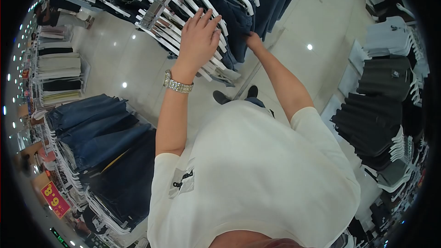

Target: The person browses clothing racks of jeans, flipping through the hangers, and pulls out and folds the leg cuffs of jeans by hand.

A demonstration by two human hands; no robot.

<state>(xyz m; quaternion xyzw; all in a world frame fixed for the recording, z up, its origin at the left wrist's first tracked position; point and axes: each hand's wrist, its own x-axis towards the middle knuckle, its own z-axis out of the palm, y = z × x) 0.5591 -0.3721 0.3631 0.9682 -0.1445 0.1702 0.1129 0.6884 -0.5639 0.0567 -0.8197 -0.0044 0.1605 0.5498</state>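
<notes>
My left hand (200, 36), with a metal-band watch (178, 82) on its wrist, lies over a row of white hangers (167, 41) on the rack in front of me. Its fingers are stretched out across the hangers and grip nothing. Lower and to the right, my right hand (254, 42) has its fingers closed at the edge of a pair of dark blue jeans (238, 30) hanging from that rack. The fingertips are partly hidden by the denim. A metal rack bar (161, 4) runs above the hangers, just beyond my left hand.
Folded-over blue jeans (98, 128) hang on a rack at the left, near a red price sign (55, 199). Dark trousers (374, 119) hang at the right. Stacked light garments (57, 66) stand far left. Pale floor tiles (121, 53) lie between the racks.
</notes>
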